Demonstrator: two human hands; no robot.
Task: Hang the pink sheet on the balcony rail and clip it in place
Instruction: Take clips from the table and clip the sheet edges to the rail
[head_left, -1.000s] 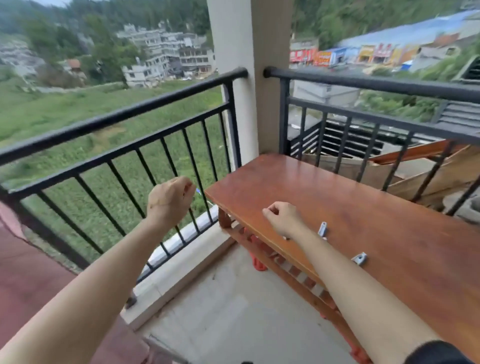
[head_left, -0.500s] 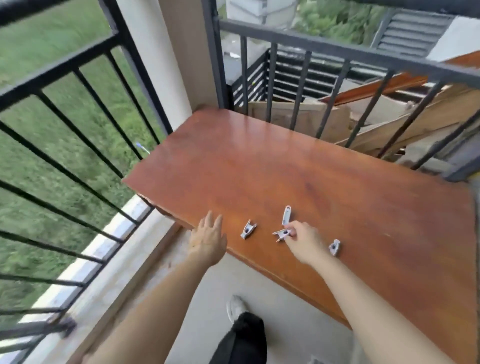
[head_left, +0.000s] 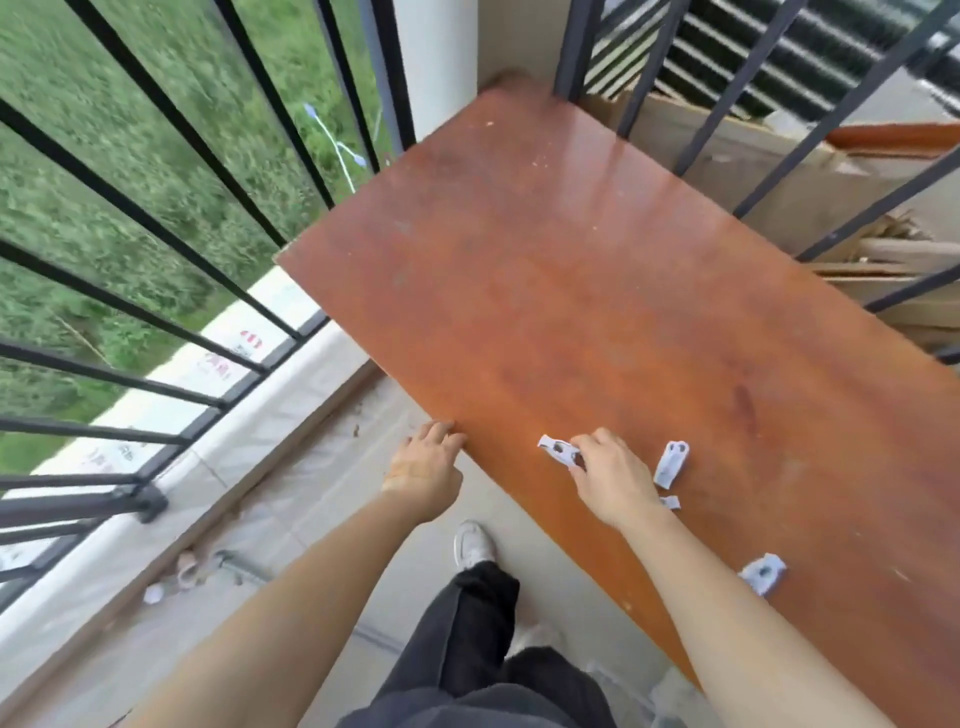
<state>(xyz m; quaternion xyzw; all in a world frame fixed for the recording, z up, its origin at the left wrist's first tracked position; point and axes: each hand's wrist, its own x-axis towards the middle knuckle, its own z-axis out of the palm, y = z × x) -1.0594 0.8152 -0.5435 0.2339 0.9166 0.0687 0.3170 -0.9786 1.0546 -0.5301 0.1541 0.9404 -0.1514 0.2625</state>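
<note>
The right hand (head_left: 608, 478) pinches a white clip (head_left: 555, 448) on the red-brown table (head_left: 571, 286), another clip (head_left: 671, 462) lies just beside it, and the left hand (head_left: 426, 467) rests relaxed fingers on the table's edge near the balcony rail (head_left: 234, 397).

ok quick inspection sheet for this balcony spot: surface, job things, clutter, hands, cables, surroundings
surface: red-brown table, scuffed.
job's things: held clip; second clip and third clip loose on the table; fourth clip mostly hidden by the hand; rail; sheet not in view.
clutter: floor debris by the curb; cardboard and planks beyond the rail.
grippers: left hand touches the table edge; right hand pinches the held clip.
cables: thin white-blue line outside the bars, unclear what it is.
surroundings: grass, pillar, concrete floor.
</note>
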